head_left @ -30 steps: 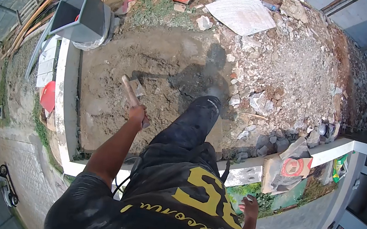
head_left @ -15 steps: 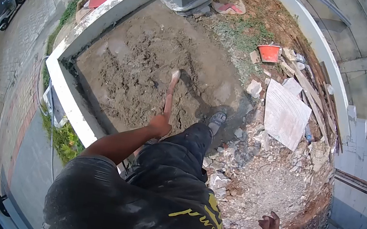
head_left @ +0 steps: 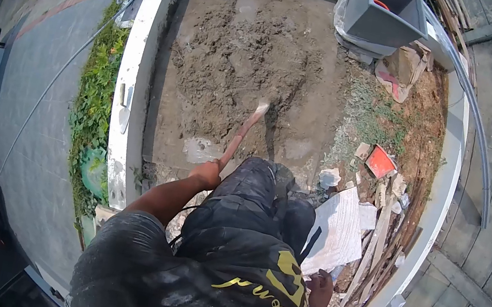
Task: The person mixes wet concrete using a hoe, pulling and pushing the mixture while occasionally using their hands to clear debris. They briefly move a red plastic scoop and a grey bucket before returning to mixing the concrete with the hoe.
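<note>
My left hand point(head_left: 208, 174) is closed round a long reddish wooden handle point(head_left: 239, 137). The pale end point(head_left: 263, 105) of that handle points forward over the rough wet mortar point(head_left: 245, 62); its rear part disappears behind my hand and body. At my right side, my right hand point(head_left: 320, 284) hangs low with loosely bent fingers and nothing visible in it. Close beside it lies a white, dusty board point(head_left: 340, 231) on the rubble.
A low white wall point(head_left: 137, 64) borders the mortar bed. A grey tub point(head_left: 381, 23) stands at the far right corner, near a crumpled sack point(head_left: 398, 72). On the right are an orange bucket point(head_left: 380, 162) and wooden strips point(head_left: 381, 231). Plants point(head_left: 91, 108) grow outside the left wall.
My view has turned left and my body has shifted, so the tub now appears farther right. My left hand keeps hold of the wooden handle. My right hand has come in closer to my body.
</note>
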The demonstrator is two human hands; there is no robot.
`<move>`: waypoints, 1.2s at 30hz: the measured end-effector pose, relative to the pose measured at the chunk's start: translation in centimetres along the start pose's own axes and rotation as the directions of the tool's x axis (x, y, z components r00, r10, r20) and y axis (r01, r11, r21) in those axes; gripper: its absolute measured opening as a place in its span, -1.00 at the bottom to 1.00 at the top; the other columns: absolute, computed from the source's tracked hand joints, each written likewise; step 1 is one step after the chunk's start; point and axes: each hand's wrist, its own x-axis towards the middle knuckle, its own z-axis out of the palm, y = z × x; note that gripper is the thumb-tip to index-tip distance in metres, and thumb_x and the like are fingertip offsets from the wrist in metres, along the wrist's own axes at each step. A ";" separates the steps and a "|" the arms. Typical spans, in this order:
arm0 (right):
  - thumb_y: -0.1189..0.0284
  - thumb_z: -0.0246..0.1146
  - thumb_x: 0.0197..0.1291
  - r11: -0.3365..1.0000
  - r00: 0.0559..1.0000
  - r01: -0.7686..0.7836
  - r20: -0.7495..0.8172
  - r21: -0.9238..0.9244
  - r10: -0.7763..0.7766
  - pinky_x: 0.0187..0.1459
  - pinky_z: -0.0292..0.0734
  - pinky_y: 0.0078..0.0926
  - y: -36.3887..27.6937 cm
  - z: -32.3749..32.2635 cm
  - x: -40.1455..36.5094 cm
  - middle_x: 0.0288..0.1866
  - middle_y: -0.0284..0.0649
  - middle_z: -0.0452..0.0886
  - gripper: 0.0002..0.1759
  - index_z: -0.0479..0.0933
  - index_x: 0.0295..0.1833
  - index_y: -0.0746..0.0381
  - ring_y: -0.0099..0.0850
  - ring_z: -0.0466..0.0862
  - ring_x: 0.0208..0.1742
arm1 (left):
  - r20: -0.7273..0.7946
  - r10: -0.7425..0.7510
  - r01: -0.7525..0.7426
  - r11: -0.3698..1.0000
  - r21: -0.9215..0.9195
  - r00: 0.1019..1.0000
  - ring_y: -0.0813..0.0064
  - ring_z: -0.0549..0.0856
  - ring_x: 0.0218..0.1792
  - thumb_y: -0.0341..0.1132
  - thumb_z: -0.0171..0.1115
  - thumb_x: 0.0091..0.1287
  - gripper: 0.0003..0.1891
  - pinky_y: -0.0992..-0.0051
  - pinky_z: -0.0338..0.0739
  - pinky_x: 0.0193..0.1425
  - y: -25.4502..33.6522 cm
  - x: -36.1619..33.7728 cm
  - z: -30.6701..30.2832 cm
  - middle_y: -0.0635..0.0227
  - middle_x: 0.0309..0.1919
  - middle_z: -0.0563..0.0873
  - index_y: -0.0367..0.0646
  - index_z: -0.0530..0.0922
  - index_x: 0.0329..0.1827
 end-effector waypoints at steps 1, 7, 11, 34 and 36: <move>0.43 0.23 0.29 0.996 0.999 0.042 0.027 -0.076 -0.040 -0.18 0.59 -0.44 -1.0 -1.7 0.9 -0.19 -0.10 0.65 -0.59 0.46 0.22 0.33 -0.38 0.68 -0.27 | -0.008 -0.026 0.026 0.999 -0.025 1.000 -0.03 0.68 0.10 -0.33 0.14 0.27 -0.54 0.10 0.57 0.20 0.0 -0.4 2.3 -0.17 0.06 0.66 -0.33 0.38 0.21; 0.47 0.26 0.29 0.932 0.949 0.301 0.155 -0.201 -0.273 -0.29 0.54 -0.52 -1.7 -12.2 13.0 -0.28 -0.24 0.61 -0.64 0.47 0.16 0.33 -0.46 0.64 -0.36 | -0.043 -0.173 0.162 0.968 -0.192 0.984 -0.04 0.71 0.03 -0.35 0.13 0.28 -0.58 0.11 0.62 0.12 3.3 -2.9 11.5 -0.10 -0.03 0.71 -0.28 0.38 0.19; 0.49 0.28 0.29 0.833 0.891 0.446 0.250 -0.327 -0.379 -0.32 0.53 -0.53 -5.5 -16.6 19.1 -0.33 -0.27 0.58 -0.68 0.49 0.13 0.29 -0.49 0.62 -0.39 | -0.117 -0.241 0.199 0.936 -0.290 0.963 0.00 0.72 0.06 -0.34 0.13 0.31 -0.63 0.15 0.62 0.15 5.3 -1.5 14.3 -0.05 0.04 0.71 -0.26 0.45 0.17; -0.07 0.20 0.34 0.850 0.670 0.248 0.716 -0.465 0.196 -0.08 0.68 -0.32 -19.2 22.2 28.6 0.02 0.00 0.57 -0.34 0.39 0.19 0.33 -0.21 0.70 -0.15 | -0.094 -0.323 0.171 0.700 -0.694 0.942 0.07 0.74 0.05 -0.44 0.23 0.23 -0.67 0.19 0.66 0.07 12.7 2.7 7.3 -0.04 0.00 0.73 -0.28 0.62 0.07; -0.15 0.20 0.30 0.867 0.668 0.042 0.659 -0.497 0.345 -0.02 0.68 -0.22 -17.9 28.2 30.5 0.12 0.13 0.50 -0.19 0.27 0.31 0.33 -0.07 0.68 -0.08 | -0.173 -0.375 0.119 0.641 -0.758 0.911 0.07 0.76 -0.01 -0.45 0.23 0.21 -0.75 0.17 0.67 0.02 13.2 3.0 8.8 -0.07 -0.11 0.75 -0.29 0.64 -0.05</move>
